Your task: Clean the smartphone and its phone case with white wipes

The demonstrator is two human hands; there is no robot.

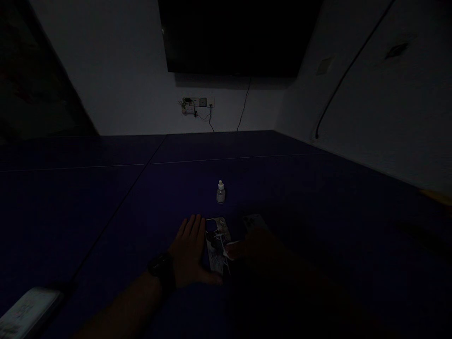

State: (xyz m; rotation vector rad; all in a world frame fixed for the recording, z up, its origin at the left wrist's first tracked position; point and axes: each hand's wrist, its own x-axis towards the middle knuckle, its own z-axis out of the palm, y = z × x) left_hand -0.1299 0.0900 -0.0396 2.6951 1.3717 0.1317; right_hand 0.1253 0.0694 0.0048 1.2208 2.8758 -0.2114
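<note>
In the dim head view, a phone case (216,247) with a dark-and-light printed pattern and a camera cutout lies flat on the dark blue surface. My left hand (189,249) is spread flat along the case's left side, its thumb by the lower edge. My right hand (256,247) presses a small white cloth or tissue (231,250) against the case's right side; shadow hides most of its fingers. Just beyond that hand lies a phone (254,220), partly covered by it. A small dropper bottle (221,194) with a white cap stands upright beyond the case.
A white box-like object (30,310) sits at the lower left of the blue surface (106,263). On the far wall are a large dark television (236,37) and a socket panel (198,102) with hanging cables. Something yellow (436,195) shows at the right edge.
</note>
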